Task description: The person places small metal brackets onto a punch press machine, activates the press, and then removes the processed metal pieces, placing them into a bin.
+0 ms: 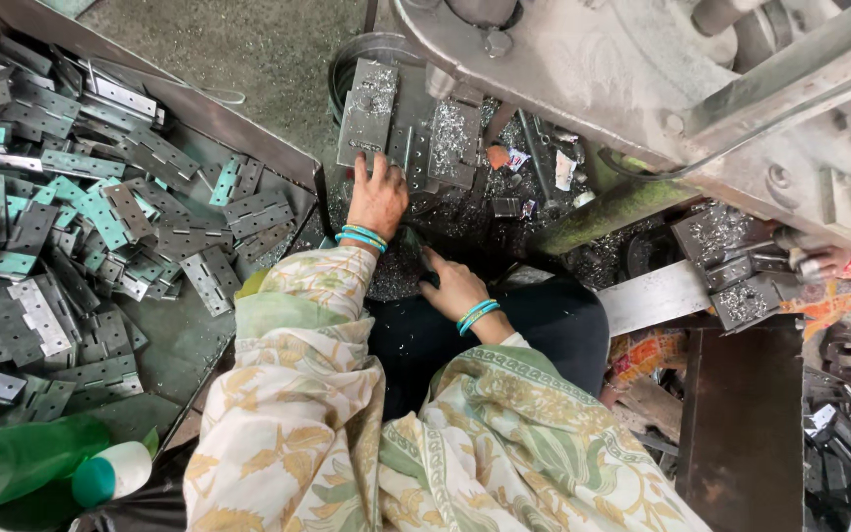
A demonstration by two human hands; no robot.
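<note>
From the head view I look straight down on my own arms in patterned sleeves, blue bangles at both wrists. My left hand [378, 197] lies flat and open, fingers spread, on the near end of a grey steel plate [367, 110] dusted with metal shavings; it presses on the plate and grips nothing that I can see. My right hand [455, 288] sits lower, near my lap, fingers curled toward a dark heap of shavings [398, 271]. I cannot tell whether it holds a piece, since the fingertips are lost in the shadow.

To the left a big tray [238, 133] holds a heap of hinges [71, 217], some bare grey, some with a teal film, piled deepest toward its far left corner and thinning toward its near right edge. A green bottle [22, 463] lies at the tray's near edge. Beyond my hands a heavy machine [642, 89] fills the far right, with a second plate [453, 143] and small scraps beside the first. Another person's hand [824, 264] shows at the right edge beside small blocks [736, 271].

As for progress, I judge the work well along but not finished: many hinges lie in the tray, and no hinge is on the plate under my left hand.
</note>
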